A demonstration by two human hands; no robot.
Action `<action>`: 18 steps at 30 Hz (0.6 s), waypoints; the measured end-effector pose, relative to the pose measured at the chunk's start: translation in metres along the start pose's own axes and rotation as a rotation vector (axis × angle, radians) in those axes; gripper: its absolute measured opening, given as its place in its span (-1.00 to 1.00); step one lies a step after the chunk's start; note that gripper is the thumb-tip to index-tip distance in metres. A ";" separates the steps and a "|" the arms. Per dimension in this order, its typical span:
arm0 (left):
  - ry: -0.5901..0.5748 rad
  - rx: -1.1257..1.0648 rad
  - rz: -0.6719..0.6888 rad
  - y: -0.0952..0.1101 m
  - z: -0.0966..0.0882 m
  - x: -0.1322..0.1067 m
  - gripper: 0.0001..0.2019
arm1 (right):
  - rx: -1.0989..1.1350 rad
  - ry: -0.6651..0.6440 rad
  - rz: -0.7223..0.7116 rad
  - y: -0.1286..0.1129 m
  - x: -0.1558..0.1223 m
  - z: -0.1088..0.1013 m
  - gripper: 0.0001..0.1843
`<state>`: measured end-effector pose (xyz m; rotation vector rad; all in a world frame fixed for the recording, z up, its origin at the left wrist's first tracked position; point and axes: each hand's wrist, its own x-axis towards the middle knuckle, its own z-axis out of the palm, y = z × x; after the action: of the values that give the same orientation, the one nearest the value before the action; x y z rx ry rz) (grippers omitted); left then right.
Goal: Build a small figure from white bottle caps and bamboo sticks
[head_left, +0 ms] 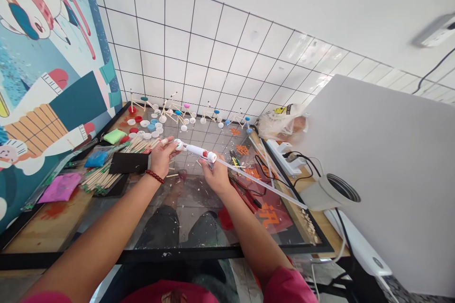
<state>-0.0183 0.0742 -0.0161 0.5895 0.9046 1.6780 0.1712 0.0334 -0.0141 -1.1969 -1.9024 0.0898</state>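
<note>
My left hand (161,158) pinches a white bottle cap (178,145) between its fingertips over the glass tabletop (149,215). My right hand (216,176) is wrapped round a white hot glue gun (195,151), whose nozzle meets or nearly meets the cap. Out of the gun's back end, a long translucent glue stick (263,183) slopes down to the right. Beneath my left hand lie a black flat piece (128,163) and several wooden sticks (103,177) in a pile.
Small stick-and-cap figures (185,113) stand along the back edge. Loose caps (144,123) lie at back left, near pink (61,188), blue (97,156) and green (114,136) packets. A power strip (284,156), cables and a grey-white cylinder (330,191) occupy the right side.
</note>
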 end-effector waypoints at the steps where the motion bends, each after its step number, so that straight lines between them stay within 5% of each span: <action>1: -0.002 0.000 0.000 0.000 0.000 0.000 -0.60 | 0.002 0.005 0.006 0.000 0.000 0.000 -0.69; 18: -0.015 0.036 0.011 0.001 0.001 -0.002 -0.54 | 0.000 0.033 0.003 0.002 0.000 0.000 -0.68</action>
<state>-0.0177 0.0723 -0.0142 0.6313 0.9238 1.6685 0.1724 0.0351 -0.0150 -1.1939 -1.8723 0.0715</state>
